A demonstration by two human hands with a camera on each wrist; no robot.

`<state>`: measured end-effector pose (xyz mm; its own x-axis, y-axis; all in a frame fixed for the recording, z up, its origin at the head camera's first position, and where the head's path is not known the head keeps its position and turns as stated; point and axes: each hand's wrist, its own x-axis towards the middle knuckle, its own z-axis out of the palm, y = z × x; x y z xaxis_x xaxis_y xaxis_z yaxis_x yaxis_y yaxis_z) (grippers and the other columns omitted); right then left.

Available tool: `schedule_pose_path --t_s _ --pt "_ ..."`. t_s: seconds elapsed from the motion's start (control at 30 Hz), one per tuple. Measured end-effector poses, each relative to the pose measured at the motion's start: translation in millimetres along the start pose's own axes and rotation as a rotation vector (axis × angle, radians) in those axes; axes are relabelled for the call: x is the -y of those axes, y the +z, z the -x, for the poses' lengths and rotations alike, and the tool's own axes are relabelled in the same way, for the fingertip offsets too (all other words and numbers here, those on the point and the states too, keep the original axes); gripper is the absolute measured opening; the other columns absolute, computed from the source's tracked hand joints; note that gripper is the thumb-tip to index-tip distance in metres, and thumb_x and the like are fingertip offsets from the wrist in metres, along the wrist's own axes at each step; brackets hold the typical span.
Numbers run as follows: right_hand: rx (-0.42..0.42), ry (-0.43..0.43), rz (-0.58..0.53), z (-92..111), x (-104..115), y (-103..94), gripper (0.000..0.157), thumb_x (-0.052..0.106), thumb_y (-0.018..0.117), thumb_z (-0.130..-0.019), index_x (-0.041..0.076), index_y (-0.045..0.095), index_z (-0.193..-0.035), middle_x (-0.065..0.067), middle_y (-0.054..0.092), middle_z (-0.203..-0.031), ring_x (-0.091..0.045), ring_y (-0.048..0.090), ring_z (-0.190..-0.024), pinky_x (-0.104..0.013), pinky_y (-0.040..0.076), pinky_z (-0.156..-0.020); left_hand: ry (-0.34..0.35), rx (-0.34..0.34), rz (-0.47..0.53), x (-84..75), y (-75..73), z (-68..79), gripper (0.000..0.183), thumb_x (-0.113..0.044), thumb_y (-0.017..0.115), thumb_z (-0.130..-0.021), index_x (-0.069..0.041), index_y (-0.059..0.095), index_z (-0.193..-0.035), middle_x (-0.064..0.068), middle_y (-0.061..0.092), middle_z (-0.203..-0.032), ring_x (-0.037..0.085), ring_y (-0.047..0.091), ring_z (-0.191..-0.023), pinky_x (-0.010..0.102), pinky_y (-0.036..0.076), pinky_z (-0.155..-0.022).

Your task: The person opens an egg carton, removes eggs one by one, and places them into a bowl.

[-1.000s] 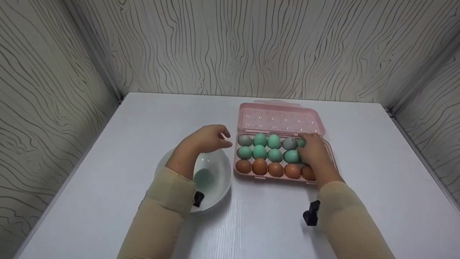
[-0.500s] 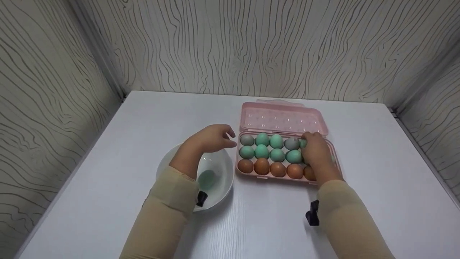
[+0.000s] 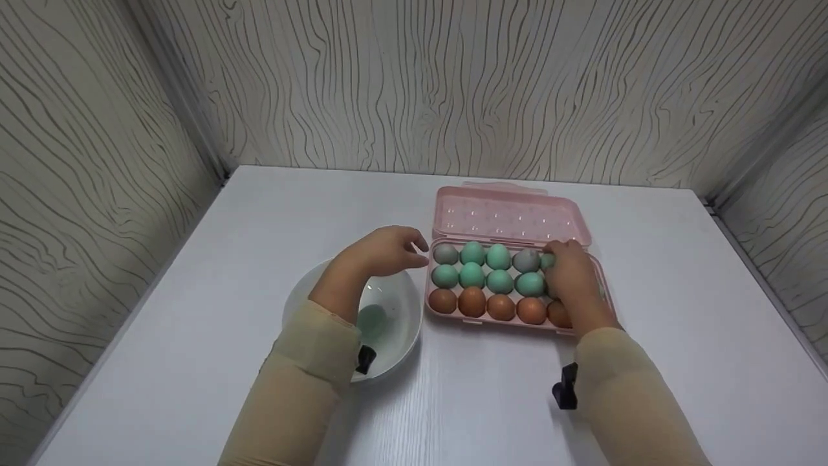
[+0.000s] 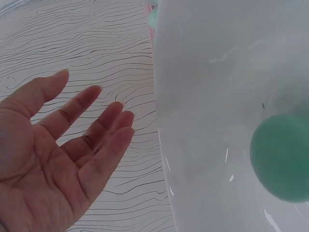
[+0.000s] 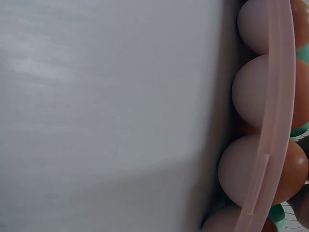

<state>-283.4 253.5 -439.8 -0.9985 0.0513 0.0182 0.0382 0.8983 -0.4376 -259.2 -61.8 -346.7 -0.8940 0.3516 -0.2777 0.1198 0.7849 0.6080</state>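
Observation:
A pink egg box [image 3: 511, 321] lies open on the table, with green, greyish and brown eggs in rows. Over its right end, my right hand [image 3: 574, 281] has thumb and fingers around a green egg [image 3: 548, 261] in the back row; the palm side is hidden in the head view. My left hand [image 3: 386, 249] hangs above the white bowl [image 3: 407, 330], fingers loosely bent and close to the box's left edge, holding nothing. Inside the bowl sits one green egg [image 4: 282, 157]. In the right wrist view, brown eggs [image 5: 292, 171] show along the box's front wall.
The pink lid [image 3: 511, 213] is folded back behind the box. A white table [image 3: 479, 401] carries everything. Wood-grain panels [image 3: 401, 84] rise at the back and both sides. Dark camera mounts [image 3: 566, 387] stick out at the wrists.
Both hands keep nearly the same pose and place over the bowl and box. The whole head view has shifted slightly. No egg has visibly moved.

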Motion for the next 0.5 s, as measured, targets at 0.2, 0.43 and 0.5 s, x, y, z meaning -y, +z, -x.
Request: schedule_pose_path --t_s 0.2,0.43,0.5 --pt "0.042 0.061 -0.087 -0.4 -0.9 -7.1 0.039 0.002 0.045 -0.087 0.005 0.045 -0.127 -0.019 0.041 -0.117 -0.034 0.042 -0.101 -0.053 0.034 -0.095 -0.009 -0.003 0.011 0.7 -0.4 -0.4 0.032 -0.031 0.06 -0.087 -0.018 0.059 -0.116 0.003 0.058 -0.115 0.02 0.054 -0.105 0.039 0.045 -0.089" --pt "-0.012 0.099 -0.248 -2.5 -0.5 -17.1 0.039 0.006 0.052 -0.088 0.006 0.047 -0.127 -0.021 0.043 -0.126 -0.036 0.041 -0.115 -0.052 0.034 -0.098 -0.016 -0.019 0.05 0.2 0.5 -0.3 0.031 -0.029 0.06 -0.087 -0.017 0.059 -0.116 0.003 0.058 -0.114 0.021 0.054 -0.105 0.039 0.045 -0.089" --pt "-0.024 0.097 -0.289 -1.7 -0.3 -20.8 0.038 0.007 0.052 -0.088 0.006 0.048 -0.126 -0.021 0.044 -0.128 -0.036 0.042 -0.117 -0.05 0.035 -0.097 -0.012 -0.025 0.059 -0.1 1.1 -0.3 0.03 -0.029 0.06 -0.087 -0.017 0.059 -0.115 0.003 0.058 -0.114 0.021 0.054 -0.105 0.04 0.045 -0.089"
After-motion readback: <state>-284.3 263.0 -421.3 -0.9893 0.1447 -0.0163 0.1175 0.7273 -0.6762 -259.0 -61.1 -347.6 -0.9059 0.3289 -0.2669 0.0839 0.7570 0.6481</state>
